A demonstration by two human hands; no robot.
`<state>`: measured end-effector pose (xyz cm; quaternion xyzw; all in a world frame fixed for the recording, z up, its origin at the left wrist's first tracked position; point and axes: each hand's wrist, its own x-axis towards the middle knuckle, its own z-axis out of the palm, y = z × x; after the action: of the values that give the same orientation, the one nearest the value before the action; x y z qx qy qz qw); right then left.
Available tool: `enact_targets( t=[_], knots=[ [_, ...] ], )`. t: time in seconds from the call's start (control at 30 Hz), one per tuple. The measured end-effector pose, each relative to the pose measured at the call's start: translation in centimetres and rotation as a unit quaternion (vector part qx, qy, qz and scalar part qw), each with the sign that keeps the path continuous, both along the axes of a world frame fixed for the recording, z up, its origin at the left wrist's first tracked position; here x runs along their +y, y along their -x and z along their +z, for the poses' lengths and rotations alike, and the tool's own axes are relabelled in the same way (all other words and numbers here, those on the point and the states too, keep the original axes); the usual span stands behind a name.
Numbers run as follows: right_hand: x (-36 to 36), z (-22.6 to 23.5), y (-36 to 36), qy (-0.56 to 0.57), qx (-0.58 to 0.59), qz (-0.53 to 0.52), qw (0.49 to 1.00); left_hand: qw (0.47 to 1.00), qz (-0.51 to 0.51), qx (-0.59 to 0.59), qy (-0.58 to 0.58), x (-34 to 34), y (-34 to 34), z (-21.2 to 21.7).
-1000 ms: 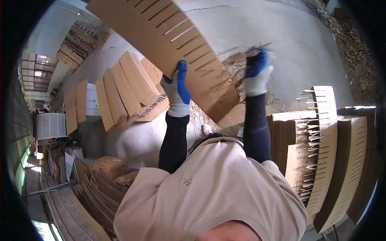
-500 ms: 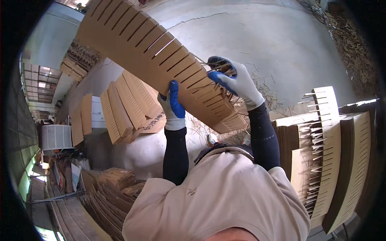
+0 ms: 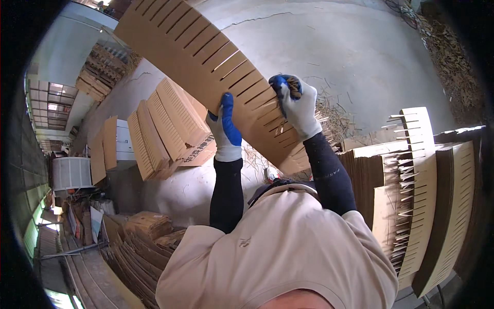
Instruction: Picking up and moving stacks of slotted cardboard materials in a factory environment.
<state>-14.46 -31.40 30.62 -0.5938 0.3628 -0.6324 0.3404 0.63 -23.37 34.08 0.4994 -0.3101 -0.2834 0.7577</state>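
Holding the slotted cardboard sheet [image 3: 185, 67] firmly in the left hand [image 3: 224, 126], thumb on the upper face, fingers mostly hidden behind. Running slantwise, from ahead and left of this hand down to the right wrist. At the slotted edge, the right hand [image 3: 297, 104], curled around brown strips [image 3: 294, 88]; not possible to tell if touching the sheet. Left of the left hand, slotted stacks [image 3: 163, 123]; beside the right wrist, loose strips [image 3: 334, 117] on the floor [image 3: 370, 67].
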Motion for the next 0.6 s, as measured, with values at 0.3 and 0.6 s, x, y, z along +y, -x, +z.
enact_targets(
  t=[0.3,0.6],
  knots=[
    [-2.8,-1.7,5.0,-0.196,-0.281,-0.004,0.940,0.997,0.006,-0.071,-0.013,0.5,-2.2,-0.7],
    [-0.5,0.4,3.9,-0.041,0.091,0.260,0.960,0.999,-0.033,-0.016,-0.004,0.0,-1.9,0.7]
  ],
)
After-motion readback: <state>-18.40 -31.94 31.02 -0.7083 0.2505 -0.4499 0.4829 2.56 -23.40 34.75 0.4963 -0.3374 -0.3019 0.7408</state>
